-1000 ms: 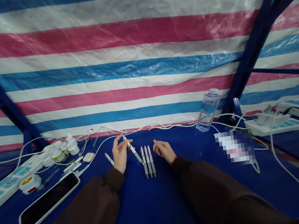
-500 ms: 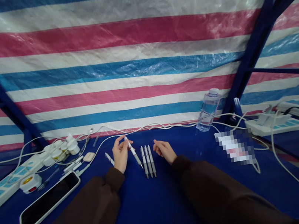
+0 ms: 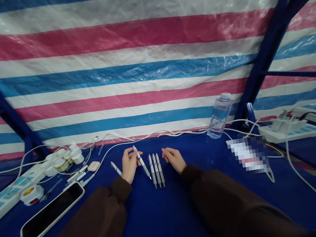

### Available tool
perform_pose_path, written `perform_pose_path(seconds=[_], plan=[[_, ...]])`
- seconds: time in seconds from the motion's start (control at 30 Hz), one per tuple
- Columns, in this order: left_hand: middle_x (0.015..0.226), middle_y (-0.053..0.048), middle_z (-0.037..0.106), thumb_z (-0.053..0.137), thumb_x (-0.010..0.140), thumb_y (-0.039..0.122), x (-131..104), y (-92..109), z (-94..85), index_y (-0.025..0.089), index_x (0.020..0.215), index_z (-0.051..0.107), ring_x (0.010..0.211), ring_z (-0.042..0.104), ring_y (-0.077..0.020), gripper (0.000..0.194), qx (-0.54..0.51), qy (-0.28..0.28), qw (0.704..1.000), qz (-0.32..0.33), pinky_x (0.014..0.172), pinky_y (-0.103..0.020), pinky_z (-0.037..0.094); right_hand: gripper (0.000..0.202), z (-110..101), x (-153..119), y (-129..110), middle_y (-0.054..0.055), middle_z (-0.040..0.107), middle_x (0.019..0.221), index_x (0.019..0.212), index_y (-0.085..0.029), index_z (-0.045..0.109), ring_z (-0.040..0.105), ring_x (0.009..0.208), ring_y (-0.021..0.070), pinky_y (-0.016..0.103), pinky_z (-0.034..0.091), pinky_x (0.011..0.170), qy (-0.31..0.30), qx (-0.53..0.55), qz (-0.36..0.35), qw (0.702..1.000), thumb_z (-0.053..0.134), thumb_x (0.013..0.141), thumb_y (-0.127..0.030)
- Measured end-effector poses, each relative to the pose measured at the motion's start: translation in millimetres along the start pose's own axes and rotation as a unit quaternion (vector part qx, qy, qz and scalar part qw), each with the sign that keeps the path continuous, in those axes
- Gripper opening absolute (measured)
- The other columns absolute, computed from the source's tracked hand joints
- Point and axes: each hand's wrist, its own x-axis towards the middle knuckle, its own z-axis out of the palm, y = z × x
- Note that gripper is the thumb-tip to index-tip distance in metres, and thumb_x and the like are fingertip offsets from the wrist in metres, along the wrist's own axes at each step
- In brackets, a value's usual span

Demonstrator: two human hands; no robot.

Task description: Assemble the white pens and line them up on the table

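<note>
Between my forearms the blue tabletop (image 3: 164, 220) lies bare, so either hand can draw back toward me. A row of three pens (image 3: 157, 170) bars the way between my left hand (image 3: 130, 165) and my right hand (image 3: 175, 159); the tip of my held pen (image 3: 142, 163) leaves only a narrow gap beside it. Another pen (image 3: 115, 167) crowds my left hand's outer side. White cables (image 3: 172, 133) cross ahead. Rightward I have open room before the bottle (image 3: 219, 118); the phone (image 3: 52, 214) obstructs the left.

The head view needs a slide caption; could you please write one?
Left hand holds a white pen; three pens lie side by side on the blue table between it and the right hand.
</note>
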Motion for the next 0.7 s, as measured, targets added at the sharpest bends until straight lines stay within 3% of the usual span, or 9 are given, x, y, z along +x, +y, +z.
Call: perform_pose_path(seconds=[0.17,0.37,0.5,0.7], plan=[[0.064,-0.004,0.065,0.063,0.069,0.037,2,-12,-1.3,0.014,0.084,0.053,0.033,0.045,-0.0067,0.029,0.059,-0.049,0.995,-0.063,0.032,-0.018,0.031,0.032,-1,0,7,-0.004,0.045,0.051,0.062,-0.019,0.053,0.04,0.049,0.0104,0.023,0.032,0.051,0.042,-0.098,-0.011,0.994,0.046,0.082,-0.044],[0.039,0.005,0.049,0.061,0.072,0.032,2,-17,-0.5,0.014,0.077,0.056,0.028,0.043,-0.0095,0.019,0.135,-0.083,0.986,-0.056,0.03,-0.019,0.031,0.023,-2,0,6,0.0,0.056,0.062,0.069,-0.021,0.063,0.049,0.06,0.0148,0.025,0.035,0.059,0.044,-0.189,-0.024,0.981,0.049,0.08,-0.034],[0.038,0.004,0.051,0.059,0.073,0.028,1,-13,2.8,0.014,0.075,0.058,0.027,0.045,-0.0119,0.014,0.174,-0.1,0.978,-0.055,0.032,-0.021,0.034,0.019,-1,0,7,0.002,0.059,0.07,0.073,-0.021,0.067,0.052,0.069,0.0171,0.028,0.037,0.067,0.054,-0.259,-0.044,0.963,0.049,0.078,-0.027],[0.037,0.003,0.053,0.057,0.076,0.024,4,-9,5.6,0.013,0.082,0.06,0.029,0.05,-0.0134,0.014,0.228,-0.124,0.964,-0.061,0.034,-0.021,0.037,0.022,0,-1,6,0.003,0.059,0.074,0.091,-0.02,0.069,0.055,0.077,0.0176,0.028,0.04,0.071,0.019,-0.326,-0.022,0.945,0.052,0.078,-0.028]])
